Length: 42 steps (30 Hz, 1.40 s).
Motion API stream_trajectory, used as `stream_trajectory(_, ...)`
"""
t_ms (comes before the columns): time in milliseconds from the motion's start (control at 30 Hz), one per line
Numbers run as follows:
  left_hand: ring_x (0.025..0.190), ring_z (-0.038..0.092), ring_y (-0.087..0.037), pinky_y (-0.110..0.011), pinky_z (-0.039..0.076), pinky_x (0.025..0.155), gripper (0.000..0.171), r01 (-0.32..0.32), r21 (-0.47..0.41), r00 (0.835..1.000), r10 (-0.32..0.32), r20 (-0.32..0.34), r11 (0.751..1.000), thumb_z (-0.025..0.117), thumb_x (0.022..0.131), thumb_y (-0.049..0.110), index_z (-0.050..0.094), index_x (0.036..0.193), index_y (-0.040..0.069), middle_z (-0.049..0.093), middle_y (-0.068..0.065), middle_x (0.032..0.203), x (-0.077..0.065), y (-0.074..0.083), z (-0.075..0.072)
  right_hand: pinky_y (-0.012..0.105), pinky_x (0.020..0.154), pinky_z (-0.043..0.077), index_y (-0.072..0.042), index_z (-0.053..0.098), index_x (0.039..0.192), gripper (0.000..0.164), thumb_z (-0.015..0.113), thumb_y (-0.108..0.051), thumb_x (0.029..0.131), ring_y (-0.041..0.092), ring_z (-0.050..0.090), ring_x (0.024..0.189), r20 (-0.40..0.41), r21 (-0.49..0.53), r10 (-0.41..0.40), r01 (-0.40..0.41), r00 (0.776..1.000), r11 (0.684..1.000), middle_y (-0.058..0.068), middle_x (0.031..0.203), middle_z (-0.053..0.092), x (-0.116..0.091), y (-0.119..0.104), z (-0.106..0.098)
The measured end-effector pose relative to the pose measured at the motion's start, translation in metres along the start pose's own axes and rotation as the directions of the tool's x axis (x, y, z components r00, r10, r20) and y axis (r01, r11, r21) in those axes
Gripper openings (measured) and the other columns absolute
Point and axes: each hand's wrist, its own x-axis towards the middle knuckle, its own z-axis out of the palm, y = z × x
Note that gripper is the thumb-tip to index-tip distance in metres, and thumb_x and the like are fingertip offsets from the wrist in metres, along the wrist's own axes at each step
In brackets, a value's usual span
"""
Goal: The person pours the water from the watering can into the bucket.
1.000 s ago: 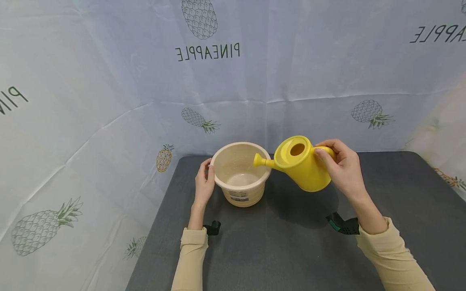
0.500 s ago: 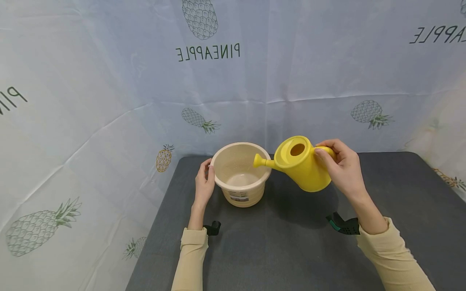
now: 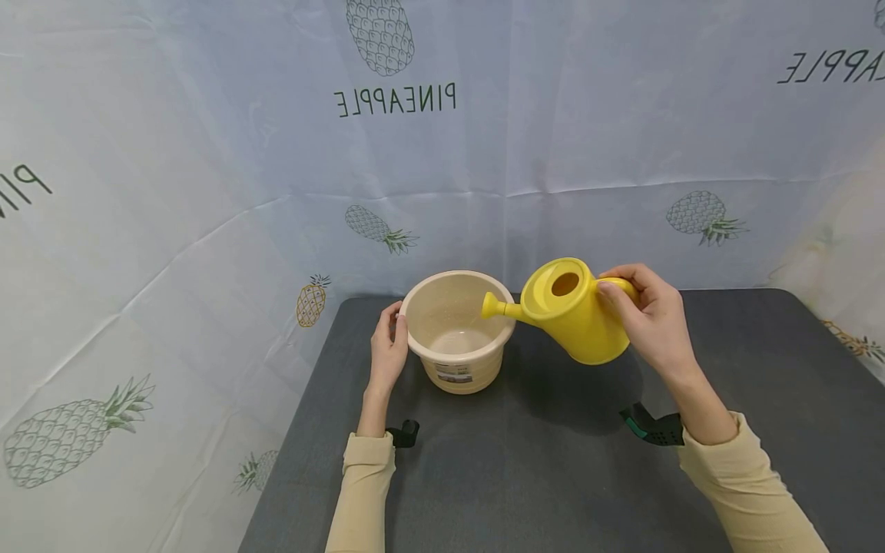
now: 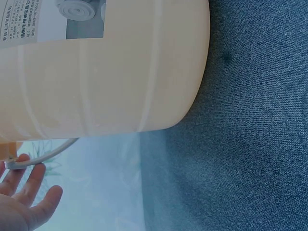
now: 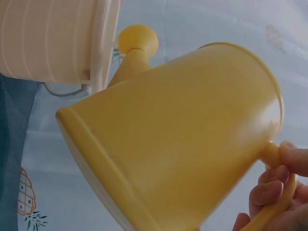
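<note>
A cream plastic bucket stands upright on the dark table. At its left side my left hand holds the rim, thumb toward the front; in the left wrist view, fingertips meet the grey wire bail. My right hand grips the looped handle of a yellow watering can, its fingers curled round it in the right wrist view. The can hangs above the table, tilted toward the bucket. Its spout's flared rose reaches over the bucket's right rim. No stream of water shows.
The dark cloth-covered table runs back to a pale curtain printed with pineapples, which also closes in the left side. A printed label is on the bucket's front. Black camera mounts sit at both wrists.
Both hands, the bucket and the watering can keep their places. Only the curtain at the left has shifted slightly to the left.
</note>
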Motion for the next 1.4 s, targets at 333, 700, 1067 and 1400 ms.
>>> stream_trajectory(333, 0.11, 0.047, -0.046, -0.054, 0.041, 0.087, 0.034, 0.015, 0.014, 1.0, -0.015, 0.014, 1.0, 0.04, 0.098, 0.003, 0.043, 0.129, -0.011, 0.048, -0.031, 0.121, -0.004, 0.024, -0.001, 0.012, 0.064, 0.043, 0.008, 0.061, 0.101, 0.015, 0.06, 0.003, 0.087, 0.008, 0.053, 0.071, 0.002, 0.003, -0.003, 0.003, 1.0, 1.0, -0.01, 0.089, 0.058, 0.001, -0.001, 0.0)
stream_trajectory(700, 0.115, 0.046, -0.042, -0.055, 0.039, 0.09, 0.034, 0.005, 0.011, 1.0, -0.005, 0.009, 1.0, 0.04, 0.098, 0.002, 0.043, 0.129, -0.012, 0.047, -0.031, 0.124, -0.003, 0.022, 0.0, 0.011, 0.064, 0.043, 0.007, 0.061, 0.101, 0.014, 0.061, 0.003, 0.087, 0.008, 0.053, 0.071, 0.004, -0.005, -0.009, 0.009, 1.0, 1.0, -0.01, 0.089, 0.058, 0.001, -0.001, 0.0)
stream_trajectory(1067, 0.113, 0.046, -0.045, -0.054, 0.04, 0.089, 0.034, 0.012, 0.003, 1.0, -0.012, 0.011, 1.0, 0.04, 0.098, 0.002, 0.043, 0.129, -0.012, 0.047, -0.031, 0.124, -0.004, 0.022, 0.0, 0.011, 0.063, 0.044, 0.007, 0.061, 0.101, 0.015, 0.061, 0.003, 0.087, 0.009, 0.053, 0.07, 0.008, -0.005, -0.009, 0.009, 1.0, 1.0, -0.009, 0.089, 0.058, 0.001, -0.001, 0.0)
stream_trajectory(1400, 0.116, 0.046, -0.04, -0.054, 0.038, 0.093, 0.034, 0.019, 0.006, 1.0, -0.019, 0.01, 1.0, 0.039, 0.099, 0.003, 0.043, 0.13, -0.011, 0.047, -0.03, 0.125, -0.004, 0.023, -0.001, 0.012, 0.063, 0.044, 0.007, 0.061, 0.101, 0.015, 0.061, 0.003, 0.087, 0.009, 0.053, 0.07, 0.01, -0.003, -0.002, 0.002, 1.0, 1.0, -0.009, 0.089, 0.058, 0.002, 0.0, 0.0)
